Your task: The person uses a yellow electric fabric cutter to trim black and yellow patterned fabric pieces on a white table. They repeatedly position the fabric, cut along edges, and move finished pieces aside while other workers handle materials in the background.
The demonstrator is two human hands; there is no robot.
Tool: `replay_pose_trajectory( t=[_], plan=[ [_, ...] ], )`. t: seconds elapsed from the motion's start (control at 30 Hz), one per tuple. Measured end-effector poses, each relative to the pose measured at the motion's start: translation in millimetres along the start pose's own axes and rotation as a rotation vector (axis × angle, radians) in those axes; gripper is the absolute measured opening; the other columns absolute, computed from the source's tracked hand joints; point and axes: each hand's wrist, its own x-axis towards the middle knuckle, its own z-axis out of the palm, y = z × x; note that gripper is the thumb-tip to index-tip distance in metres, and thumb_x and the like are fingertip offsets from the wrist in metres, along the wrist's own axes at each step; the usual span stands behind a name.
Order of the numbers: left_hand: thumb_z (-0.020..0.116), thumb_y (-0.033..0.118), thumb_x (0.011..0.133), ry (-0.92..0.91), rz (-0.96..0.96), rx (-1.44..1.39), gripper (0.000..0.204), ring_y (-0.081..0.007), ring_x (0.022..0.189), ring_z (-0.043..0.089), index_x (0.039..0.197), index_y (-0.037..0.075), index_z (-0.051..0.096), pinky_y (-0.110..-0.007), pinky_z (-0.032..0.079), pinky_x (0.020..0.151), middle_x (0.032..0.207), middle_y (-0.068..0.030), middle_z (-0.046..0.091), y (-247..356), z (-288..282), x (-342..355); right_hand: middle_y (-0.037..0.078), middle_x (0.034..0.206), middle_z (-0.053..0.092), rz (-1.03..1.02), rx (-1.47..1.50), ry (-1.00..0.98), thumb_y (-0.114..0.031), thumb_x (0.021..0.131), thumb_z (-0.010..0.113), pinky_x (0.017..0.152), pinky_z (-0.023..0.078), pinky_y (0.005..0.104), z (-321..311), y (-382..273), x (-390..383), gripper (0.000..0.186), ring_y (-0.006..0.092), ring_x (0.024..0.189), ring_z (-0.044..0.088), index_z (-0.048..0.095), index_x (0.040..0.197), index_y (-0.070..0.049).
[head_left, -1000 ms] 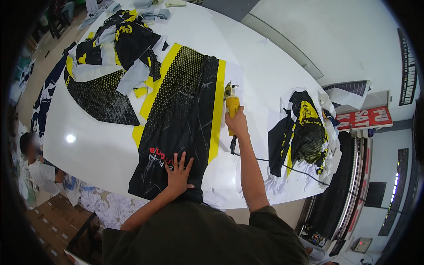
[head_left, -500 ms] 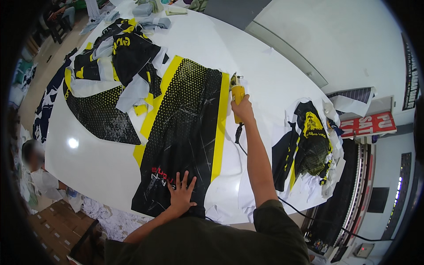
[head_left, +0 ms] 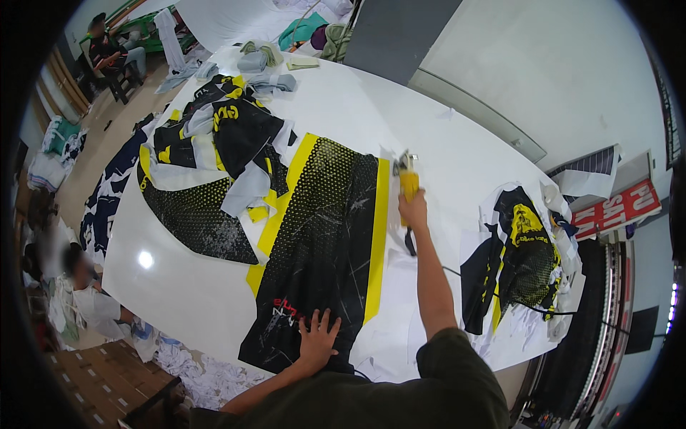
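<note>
A long black fabric panel with yellow side strips and a dotted print lies flat across the middle of the white table. My left hand rests on its near end, fingers spread and palm down. My right hand is wrapped round the yellow body of a handheld electric cloth cutter, just right of the panel's far right corner. The cutter's metal head points away from me, beside the yellow strip. Its black cord trails to the right behind my forearm.
A heap of black, yellow and grey cut pieces lies at the far left of the table. Another pile lies at the right. Grey folded cloths sit at the far edge. People sit off to the left. Brown boxes stand at lower left.
The whole view has shifted, so the table appears lower and farther right. The cutter has moved slightly right, away from the panel's edge. My left hand stays on the near end.
</note>
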Motion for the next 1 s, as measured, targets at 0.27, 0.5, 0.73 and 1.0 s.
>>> replay_pose_trajectory(
  t=[0.27, 0.5, 0.73, 1.0],
  plan=[
    [0.07, 0.023, 0.097, -0.804, 0.449, -0.928, 0.028, -0.0219, 0.091, 0.065, 0.11, 0.0, 0.061, -0.041, 0.052, 0.081, 0.093, -0.0103, 0.064, -46.8, -2.2, 16.1, 0.025, 0.112, 0.069, 0.306, 0.217, -0.025, -0.026, 0.091, 0.07, 0.088, 0.054, 0.043, -109.3, 72.2, -304.8, 0.059, 0.0344, 0.1, 0.07, 0.046, 0.136, 0.004],
    [0.076, 0.023, 0.094, 0.14, -0.014, -1.164, 0.042, -0.0099, 0.094, 0.064, 0.129, 0.005, 0.061, -0.027, 0.05, 0.091, 0.101, -0.0005, 0.068, -113.0, -260.6, 58.0, 0.015, 0.098, 0.062, 0.556, 0.631, 0.191, -0.015, 0.096, 0.062, 0.058, 0.06, 0.0364, -168.6, 100.2, -458.3, 0.042, 0.0238, 0.073, 0.07, 0.043, 0.129, 0.0],
    [0.06, 0.018, 0.101, 1.233, 0.36, -0.73, 0.04, -0.0245, 0.128, 0.06, 0.137, 0.001, 0.064, -0.035, 0.042, 0.113, 0.137, -0.0136, 0.064, -141.5, -463.1, 9.8, 0.016, 0.1, 0.061, 0.55, 0.739, 0.352, -0.016, 0.099, 0.06, 0.06, 0.061, 0.0368, -184.8, 69.4, -467.1, 0.037, 0.0245, 0.073, 0.07, 0.044, 0.128, 0.0],
    [0.055, 0.021, 0.106, 1.249, 0.47, -1.303, 0.034, -0.019, 0.11, 0.069, 0.134, 0.003, 0.063, -0.03, 0.056, 0.094, 0.124, -0.0086, 0.069, -110.5, -550.4, -46.0, 0.014, 0.1, 0.06, 0.461, 0.751, 0.306, -0.016, 0.099, 0.06, 0.06, 0.061, 0.0364, -171.4, 64.3, -465.0, 0.037, 0.0233, 0.074, 0.07, 0.044, 0.128, 0.0]
  ],
)
